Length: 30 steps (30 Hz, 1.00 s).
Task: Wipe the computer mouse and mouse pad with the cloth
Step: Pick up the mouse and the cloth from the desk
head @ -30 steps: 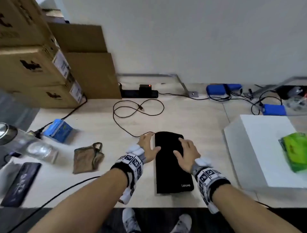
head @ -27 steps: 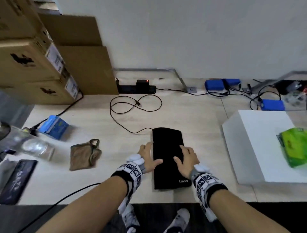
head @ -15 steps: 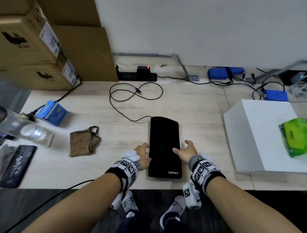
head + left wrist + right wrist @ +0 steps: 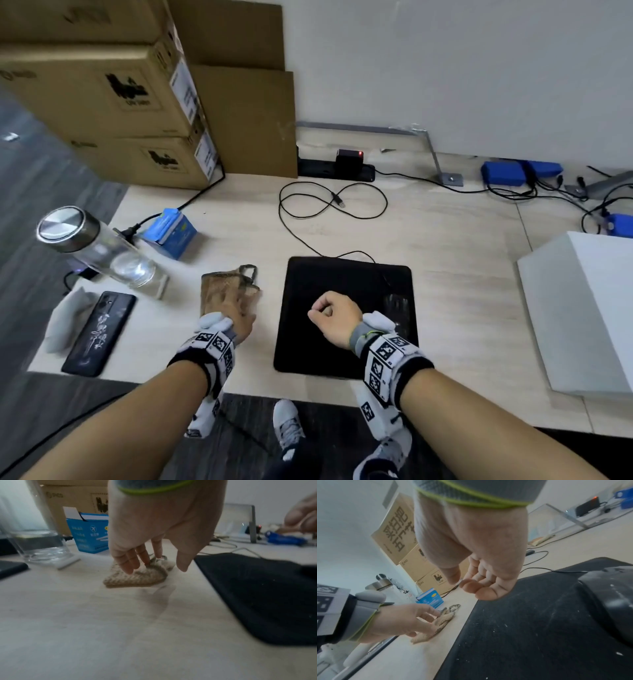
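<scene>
The black mouse pad point(image 4: 342, 281) lies flat near the table's front edge, flecked with white specks in the right wrist view point(image 4: 522, 635). A dark mouse point(image 4: 397, 308) sits on its right part, its cable running back. Left of the pad lies a small brown cloth point(image 4: 222, 287) with a cord loop. My left hand point(image 4: 239, 318) reaches over it, straight fingers point(image 4: 130, 563) touching its top, thumb apart. My right hand point(image 4: 329, 311) hovers over the pad's middle, fingers curled point(image 4: 471, 586) and holding nothing.
A glass bottle point(image 4: 92, 253), a dark phone point(image 4: 99, 332) and a blue carton point(image 4: 171, 233) stand to the left. Cardboard boxes point(image 4: 102, 96) are stacked at the back left. A white block point(image 4: 589, 308) stands to the right. A looped cable point(image 4: 329, 205) lies behind the pad.
The pad was a narrow folded strip under both hands; now it lies spread out with the mouse on it. My left hand has moved left onto the cloth, and my right hand has curled.
</scene>
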Motion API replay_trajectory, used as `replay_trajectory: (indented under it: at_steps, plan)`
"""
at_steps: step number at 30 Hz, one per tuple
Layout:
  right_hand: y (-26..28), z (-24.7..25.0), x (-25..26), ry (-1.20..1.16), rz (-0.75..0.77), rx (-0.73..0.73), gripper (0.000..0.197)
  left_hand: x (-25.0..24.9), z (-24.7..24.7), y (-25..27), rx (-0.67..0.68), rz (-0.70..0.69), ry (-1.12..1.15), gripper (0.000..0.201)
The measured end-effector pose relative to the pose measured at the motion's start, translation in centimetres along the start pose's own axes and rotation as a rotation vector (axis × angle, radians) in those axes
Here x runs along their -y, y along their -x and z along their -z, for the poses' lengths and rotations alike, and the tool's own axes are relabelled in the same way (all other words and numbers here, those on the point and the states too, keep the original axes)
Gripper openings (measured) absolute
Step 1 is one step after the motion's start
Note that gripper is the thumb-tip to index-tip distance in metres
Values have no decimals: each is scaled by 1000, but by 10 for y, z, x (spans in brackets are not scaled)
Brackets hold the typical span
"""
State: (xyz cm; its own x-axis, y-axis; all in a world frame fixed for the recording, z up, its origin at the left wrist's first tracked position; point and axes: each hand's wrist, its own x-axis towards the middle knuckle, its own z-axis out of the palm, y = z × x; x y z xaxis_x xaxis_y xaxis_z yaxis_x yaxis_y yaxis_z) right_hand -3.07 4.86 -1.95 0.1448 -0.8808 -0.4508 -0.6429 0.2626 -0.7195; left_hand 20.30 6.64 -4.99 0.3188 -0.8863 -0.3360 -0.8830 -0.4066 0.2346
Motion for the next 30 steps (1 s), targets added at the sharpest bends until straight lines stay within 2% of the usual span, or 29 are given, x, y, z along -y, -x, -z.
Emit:
replay_trajectory:
  at_steps: [2,4,8,10,12,15,16,18,20,21,22,23,24,26,28,30]
  plan:
    - [0,-1,-1,32,0,-9,9,11,-9,-5,51,19,-6,70]
    - [3,-2,-2,60,-19,-28,9,21,-15,-8,26,21,57,70]
    - [10,6,-8,91,-86,-75,9,23,-3,-11,1,48,78,46]
    - [17,12,-10,87,-112,-120,7,20,10,-16,13,13,134,34]
    - [19,17,-9,73,-124,-132,7,5,22,-22,2,-23,341,27]
    - [25,25,-7,23,-105,-157,19,-45,39,-20,10,-25,845,14]
    - [28,30,-6,-2,-92,-173,29,-66,46,-15,76,-24,979,22]
    - [29,40,-7,-86,-67,-175,63,-99,59,2,323,-27,1204,31]
    - [30,53,-12,-324,-56,-173,96,-125,63,22,573,-108,1275,30]
    - [32,62,-16,-489,-55,-175,104,-141,60,32,662,-157,1268,29]
    - [34,69,-20,-654,-54,-156,104,-154,57,41,718,-210,1248,28]
    - [35,75,-22,-785,-57,-117,91,-165,53,47,736,-266,1223,28]
    - [39,84,-27,-875,-58,-84,69,-178,46,52,735,-302,1200,29]
    - [45,98,-32,-895,-81,-135,28,-195,34,55,692,-287,1175,25]
    - [52,121,-54,-858,-121,-270,16,-211,13,55,604,-189,1119,22]
    - [56,136,-76,-877,-201,-364,11,-208,-5,51,438,-129,922,30]
